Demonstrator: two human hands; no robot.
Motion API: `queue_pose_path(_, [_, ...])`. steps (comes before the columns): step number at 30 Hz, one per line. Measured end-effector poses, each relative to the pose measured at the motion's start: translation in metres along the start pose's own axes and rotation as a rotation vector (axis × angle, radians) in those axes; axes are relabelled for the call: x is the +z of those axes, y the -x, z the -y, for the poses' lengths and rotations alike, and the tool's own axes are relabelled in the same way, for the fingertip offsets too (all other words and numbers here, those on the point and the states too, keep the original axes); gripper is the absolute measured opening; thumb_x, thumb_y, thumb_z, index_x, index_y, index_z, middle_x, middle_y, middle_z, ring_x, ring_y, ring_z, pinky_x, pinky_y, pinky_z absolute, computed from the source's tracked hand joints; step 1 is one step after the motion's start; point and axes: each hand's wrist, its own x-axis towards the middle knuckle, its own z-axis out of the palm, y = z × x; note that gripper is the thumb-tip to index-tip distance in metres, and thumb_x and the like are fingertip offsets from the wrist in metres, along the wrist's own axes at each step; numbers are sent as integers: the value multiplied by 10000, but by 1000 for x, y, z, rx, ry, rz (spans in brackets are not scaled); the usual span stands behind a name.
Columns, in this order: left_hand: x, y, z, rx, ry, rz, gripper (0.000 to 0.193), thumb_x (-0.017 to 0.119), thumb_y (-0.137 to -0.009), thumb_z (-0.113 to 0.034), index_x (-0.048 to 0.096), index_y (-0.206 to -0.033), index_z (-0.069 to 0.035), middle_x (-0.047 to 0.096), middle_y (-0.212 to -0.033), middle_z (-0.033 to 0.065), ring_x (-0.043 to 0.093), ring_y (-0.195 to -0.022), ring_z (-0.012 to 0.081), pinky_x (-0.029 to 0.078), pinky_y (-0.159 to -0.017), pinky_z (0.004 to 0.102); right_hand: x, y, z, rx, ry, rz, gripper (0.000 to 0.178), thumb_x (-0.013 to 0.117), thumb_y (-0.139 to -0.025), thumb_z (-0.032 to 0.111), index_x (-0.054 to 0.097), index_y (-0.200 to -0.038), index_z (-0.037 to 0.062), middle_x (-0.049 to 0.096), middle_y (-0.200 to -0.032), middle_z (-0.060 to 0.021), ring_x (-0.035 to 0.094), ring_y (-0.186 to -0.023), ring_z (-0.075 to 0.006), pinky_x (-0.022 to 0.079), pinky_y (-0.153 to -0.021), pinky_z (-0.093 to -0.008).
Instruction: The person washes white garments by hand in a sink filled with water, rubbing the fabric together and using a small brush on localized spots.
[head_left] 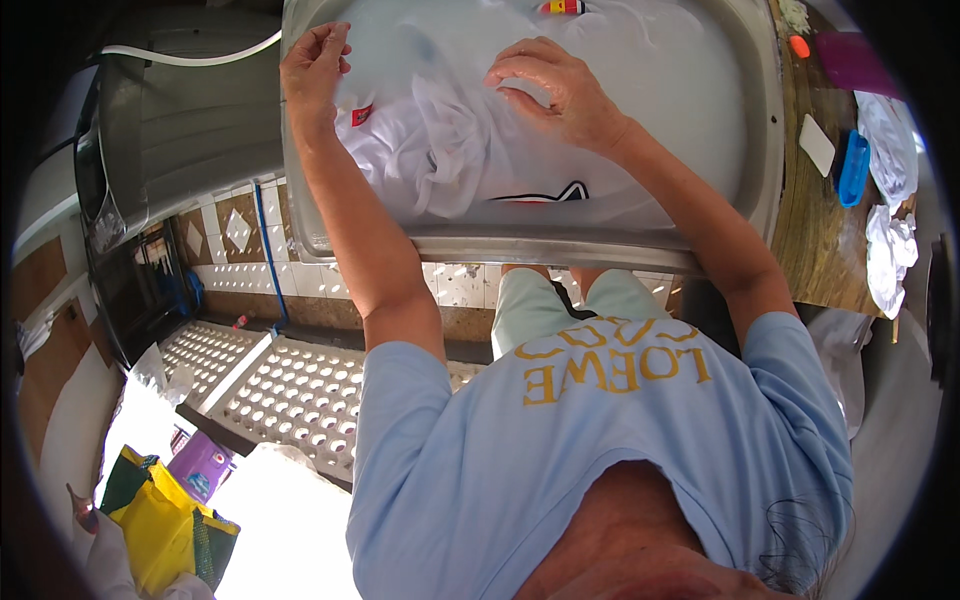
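White cloth (440, 150) lies crumpled and soaking in cloudy water inside a metal basin (760, 150). A small red tag (362, 115) and a black-outlined print (545, 193) show on it. Over the basin's left rim, my left hand (315, 72) is closed, its fingertips drawn toward the thumb. Whatever it may hold is too small to make out. My right hand (570, 95) hovers above the middle of the water, fingers curved and thumb apart, with nothing visible between them. Beyond it, a red and yellow patch (563, 7) sits at the far edge of the view.
On the wooden surface (815, 240) at the right are a blue brush-like object (853, 168), a white flat piece (817, 145), an orange bit (799, 46) and crumpled white plastic (888, 250). A dark grey basin (200, 130) stands left. A yellow bag (160, 520) lies lower left.
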Motion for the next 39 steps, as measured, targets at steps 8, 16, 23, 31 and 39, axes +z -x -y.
queue_pose_path(8, [-2,53,-22,23,31,87,172,662,-863,-148,679,-969,-13,598,-748,4,496,-627,55,396,-578,193,57,-14,43,-38,198,411,255,632,-780,49,676,-985,194,516,-1150,-14,483,-1076,-228,398,-937,-381])
queue_pose_path(16, [-25,158,4,3,-169,318,206,663,-804,-72,661,-1000,-7,624,-893,12,536,-745,78,442,-672,213,43,-28,39,96,18,410,74,630,-757,35,601,-808,79,521,-1119,-35,525,-1008,-207,421,-892,-374])
queue_pose_path(23, [-25,150,9,126,-243,361,221,673,-770,-66,651,-981,-2,611,-900,16,536,-787,93,433,-692,238,29,-54,33,231,-503,346,42,551,-761,29,525,-793,38,550,-835,-18,521,-815,-122,419,-729,-265])
queue_pose_path(31, [-40,131,3,-283,301,411,203,599,-782,-93,645,-964,-15,602,-792,-16,526,-721,73,417,-655,226,22,-50,26,461,-685,261,61,534,-806,100,521,-854,64,443,-743,52,367,-665,-45,307,-605,-218])
queue_pose_path(39, [-54,96,-11,-307,391,532,274,571,-749,-99,634,-992,10,645,-854,30,590,-772,91,472,-720,223,16,-52,26,485,-654,147,52,563,-819,79,558,-866,59,484,-779,55,417,-709,-33,331,-628,-211])
